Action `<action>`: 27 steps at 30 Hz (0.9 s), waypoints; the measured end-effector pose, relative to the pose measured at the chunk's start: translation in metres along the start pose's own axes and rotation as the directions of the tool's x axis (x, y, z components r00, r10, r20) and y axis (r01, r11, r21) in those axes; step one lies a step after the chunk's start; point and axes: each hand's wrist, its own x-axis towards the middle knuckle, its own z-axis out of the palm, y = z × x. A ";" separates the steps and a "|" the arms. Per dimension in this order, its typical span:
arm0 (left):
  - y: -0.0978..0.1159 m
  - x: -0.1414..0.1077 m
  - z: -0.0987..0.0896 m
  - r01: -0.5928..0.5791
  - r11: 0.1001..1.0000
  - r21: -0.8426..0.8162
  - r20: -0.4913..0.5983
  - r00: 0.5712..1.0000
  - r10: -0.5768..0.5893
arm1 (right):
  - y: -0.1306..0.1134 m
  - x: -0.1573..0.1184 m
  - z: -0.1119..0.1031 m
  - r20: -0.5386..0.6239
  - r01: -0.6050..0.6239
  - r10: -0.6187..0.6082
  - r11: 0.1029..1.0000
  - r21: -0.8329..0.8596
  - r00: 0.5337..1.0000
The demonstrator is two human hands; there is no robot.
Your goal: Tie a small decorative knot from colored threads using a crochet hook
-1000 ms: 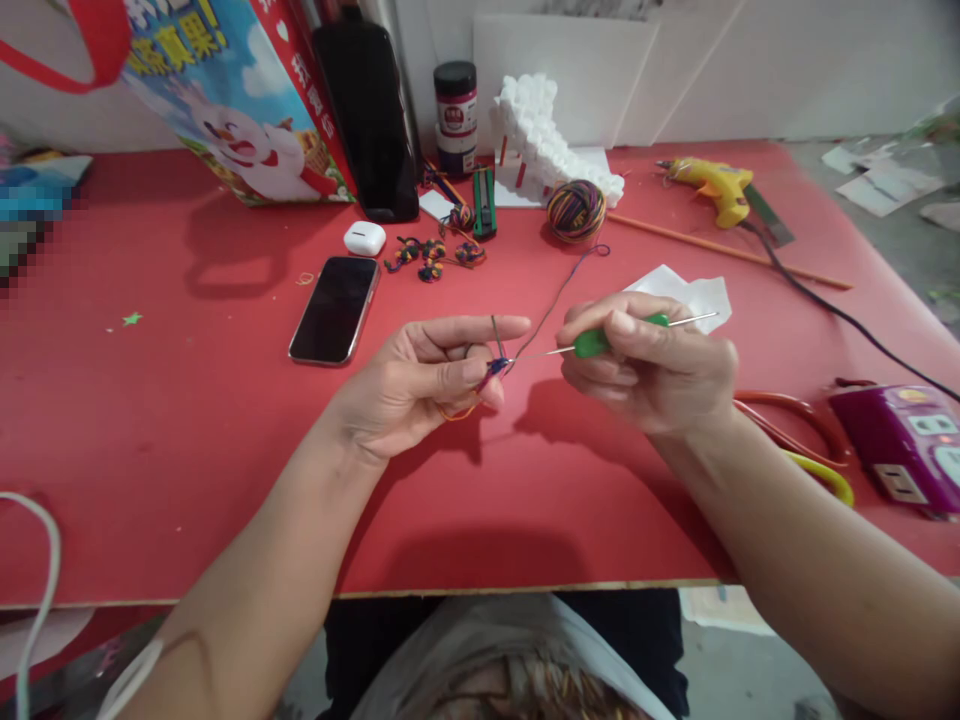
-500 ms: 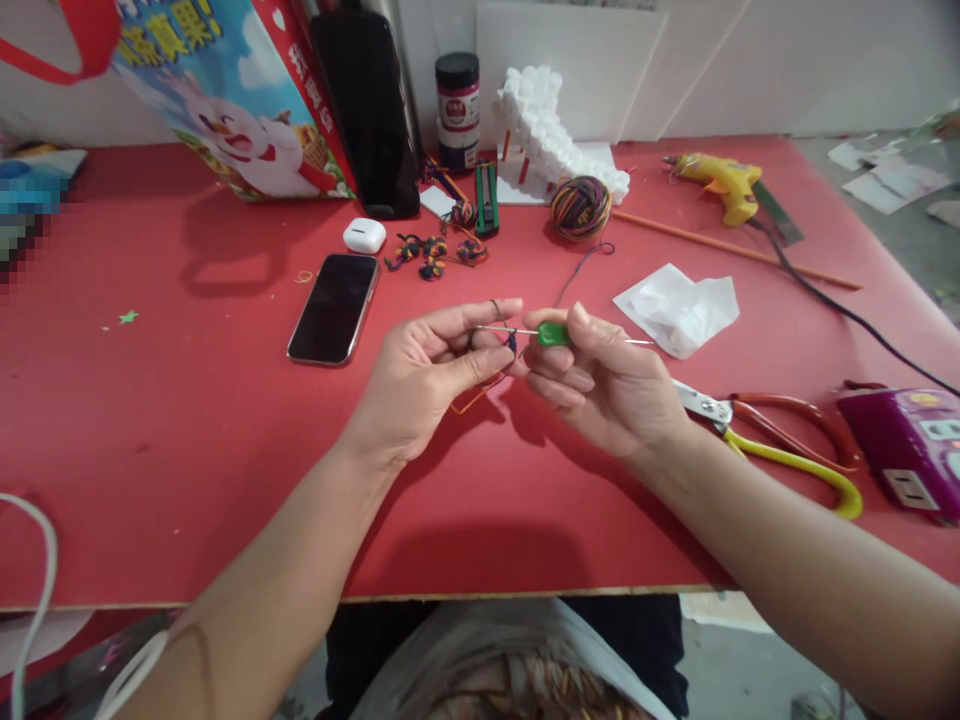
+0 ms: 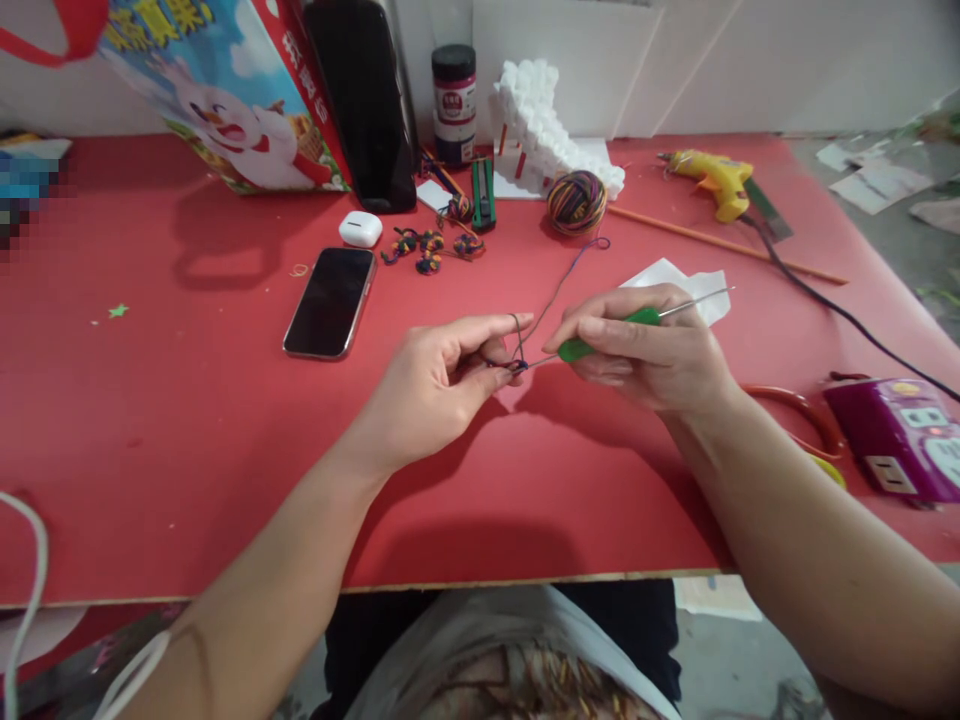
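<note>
My left hand pinches a small dark knotted piece of yarn between thumb and fingers, and a strand loops over its raised index finger. From there the yarn runs up to a multicoloured ball at the back. Held in my right hand is a crochet hook with a green grip; its thin left end reaches the knotted piece, while the other metal end points up to the right. Whether the hook tip is inside a stitch is too small to tell.
Left of my hands lie a phone and a white earphone case. Small knotted yarn pieces sit behind. On the right are crumpled white paper, partly hidden pliers, a purple box and a yellow glue gun.
My right hand has moved right and tilted the hook, its far end now higher. The yarn strand is more visible between the ball and my left hand, whose index finger now carries a raised loop.
</note>
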 end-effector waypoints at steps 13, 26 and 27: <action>-0.011 0.004 0.001 -0.036 0.981 0.190 -0.138 0.988 0.063 | -0.005 -0.008 0.005 -0.034 0.244 -0.292 0.852 -0.462 0.956; -0.007 0.012 -0.001 0.248 0.774 -0.583 0.014 0.955 -0.295 | 0.013 -0.006 0.016 0.285 0.608 -0.594 0.460 -0.647 0.752; -0.008 0.012 -0.001 0.282 0.736 -0.616 0.053 0.947 -0.318 | 0.015 -0.005 0.017 0.316 0.633 -0.605 0.427 -0.646 0.731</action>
